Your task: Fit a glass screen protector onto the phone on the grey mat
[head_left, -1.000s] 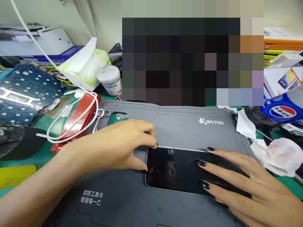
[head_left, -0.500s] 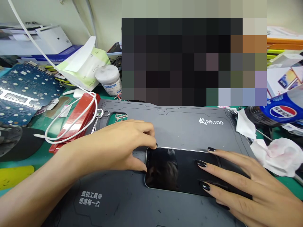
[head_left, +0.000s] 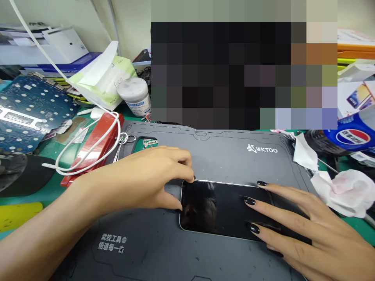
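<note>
Green worktop (head_left: 55, 191) shows around our grey mat (head_left: 222, 156), where the black phone (head_left: 227, 208) lies glossy side up. Our left hand (head_left: 164, 171) clasps its left end in a half-closed grip, thumb on the short edge, a fingertip at the far corner. Our right hand (head_left: 310, 230) spreads its grip wide, fingertips resting on the phone's other half. Beside our left forearm, a white cable (head_left: 49, 166) loops over a red case (head_left: 93, 150). Coarse blocks hide part of the pale wall (head_left: 131, 23).
</note>
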A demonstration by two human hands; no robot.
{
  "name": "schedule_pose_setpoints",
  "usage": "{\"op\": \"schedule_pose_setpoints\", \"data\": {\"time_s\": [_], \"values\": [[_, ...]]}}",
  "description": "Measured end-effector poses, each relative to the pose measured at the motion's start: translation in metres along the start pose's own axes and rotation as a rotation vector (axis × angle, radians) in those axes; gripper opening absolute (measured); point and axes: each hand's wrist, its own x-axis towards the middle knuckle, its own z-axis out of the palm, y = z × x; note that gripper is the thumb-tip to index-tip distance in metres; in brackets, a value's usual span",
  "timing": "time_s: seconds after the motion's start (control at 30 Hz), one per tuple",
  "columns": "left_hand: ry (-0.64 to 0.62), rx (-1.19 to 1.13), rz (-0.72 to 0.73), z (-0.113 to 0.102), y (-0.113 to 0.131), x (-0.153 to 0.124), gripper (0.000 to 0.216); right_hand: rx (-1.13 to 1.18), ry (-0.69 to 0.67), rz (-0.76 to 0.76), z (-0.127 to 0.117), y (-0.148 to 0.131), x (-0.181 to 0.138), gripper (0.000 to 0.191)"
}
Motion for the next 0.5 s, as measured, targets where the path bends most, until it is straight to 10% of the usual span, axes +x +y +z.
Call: {"op": "schedule_pose_setpoints", "data": {"time_s": [0.5], "values": [[0.007, 0.003, 0.003, 0.0008, 0.0000, -0.0005, 0.028, 0.000, -0.006, 0.009, -0.0008, -0.0015, 0.0007, 0.035]]}}
